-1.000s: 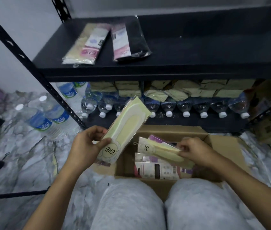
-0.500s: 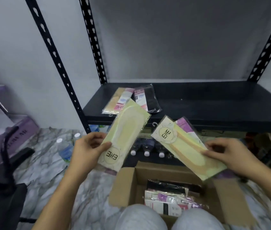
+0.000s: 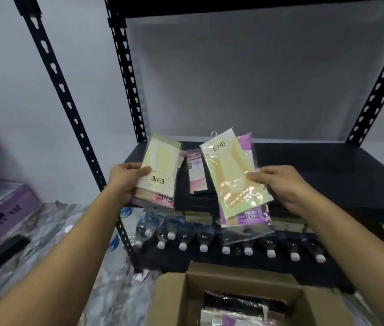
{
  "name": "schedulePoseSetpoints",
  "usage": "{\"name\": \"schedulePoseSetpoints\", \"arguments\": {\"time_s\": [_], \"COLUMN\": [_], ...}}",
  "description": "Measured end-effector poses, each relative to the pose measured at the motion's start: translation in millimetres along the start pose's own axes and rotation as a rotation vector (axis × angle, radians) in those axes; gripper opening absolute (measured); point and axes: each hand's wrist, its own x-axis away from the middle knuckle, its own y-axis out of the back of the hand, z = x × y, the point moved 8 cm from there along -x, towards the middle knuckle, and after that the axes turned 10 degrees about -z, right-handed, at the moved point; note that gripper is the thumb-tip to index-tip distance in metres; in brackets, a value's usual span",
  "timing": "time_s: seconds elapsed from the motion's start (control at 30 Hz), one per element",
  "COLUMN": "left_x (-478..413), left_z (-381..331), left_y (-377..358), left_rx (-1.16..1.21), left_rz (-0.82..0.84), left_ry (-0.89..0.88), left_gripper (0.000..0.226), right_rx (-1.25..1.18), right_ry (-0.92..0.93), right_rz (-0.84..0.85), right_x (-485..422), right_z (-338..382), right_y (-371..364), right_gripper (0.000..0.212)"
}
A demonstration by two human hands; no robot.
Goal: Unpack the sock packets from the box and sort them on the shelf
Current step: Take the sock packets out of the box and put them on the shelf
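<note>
Left hand (image 3: pixel 125 182) grip holding a pale-yellow sock packet (image 3: pixel 160 165), right hand (image 3: pixel 282 187) grip holding two overlapped packets (image 3: pixel 235 180), both over the black shelf (image 3: pixel 327 165)

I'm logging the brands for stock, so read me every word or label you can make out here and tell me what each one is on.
"ENE": round sticker, upside down, on the pale yellow packet in the left hand.
"ENE": pink card of the packet lying under it.
"ENE": round sticker on the yellow packet in the right hand.
"ENE": purple card of the packet behind it.
Pink-labelled packet on the shelf, water bottle labels, purple box: print too blurred to read.
</note>
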Motion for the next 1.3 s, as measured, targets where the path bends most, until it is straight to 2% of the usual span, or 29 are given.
{"name": "schedulePoseSetpoints", "arguments": {"time_s": [0.17,0.3,0.47,0.57,0.63,0.73,0.83,0.93,1.0,1.1,1.3], "left_x": [-54.5,-89.7,-104.6,-108.8,-111.1,-101.0,-71.3,-19.3,22.4,71.9,105.3], "left_z": [0.9,10.0,0.7,7.5,11.7,7.0,5.7,7.1,13.6,44.1,167.2], "left_y": [-16.0,-20.6,-26.5,-33.8,-35.2,-29.5,-18.0,-9.3,-5.5,0.9,-34.1], "left_rx": [-0.104,-0.2,-0.657,-0.789,-0.795,-0.759,-0.706,-0.625,-0.487,-0.3,-0.52], "left_rz": [-0.017,-0.052,-0.138,-0.084,-0.07,-0.136,-0.211,-0.257,-0.208,-0.067,0.354], "left_ry": [-0.001,-0.022,-0.296,-0.315,-0.323,-0.436,-0.583,-0.744,-0.825,-0.77,-0.496], "left_gripper": [0.015,0.019,0.017,0.027,0.034,0.041,0.043,0.036,0.027,0.014,0.017], "right_rx": [-0.078,0.007,0.24,0.322,0.349,0.351,0.31,0.31,0.364,0.472,0.681], "right_ry": [-0.118,-0.124,-0.02,0.009,0.031,0.094,0.165,0.198,0.198,0.138,-0.018], "right_rz": [-0.009,-0.058,-0.169,-0.159,-0.168,-0.204,-0.235,-0.276,-0.257,-0.118,0.107], "right_x": [-62.9,-102.1,-132.2,-134.7,-128.5,-108.4,-75.1,-37.9,-16.4,11.5,54.1], "right_z": [-6.6,-14.5,-18.5,-19.1,-18.4,-20.1,-26.1,-41.6,-63.9,-122.2,-234.5], "right_y": [-57.3,-87.8,-101.1,-106.2,-103.4,-88.9,-65.6,-35.3,-17.5,2.7,42.7], "right_gripper": [0.023,0.022,0.026,0.03,0.036,0.051,0.044,0.034,0.032,0.028,0.024]}}
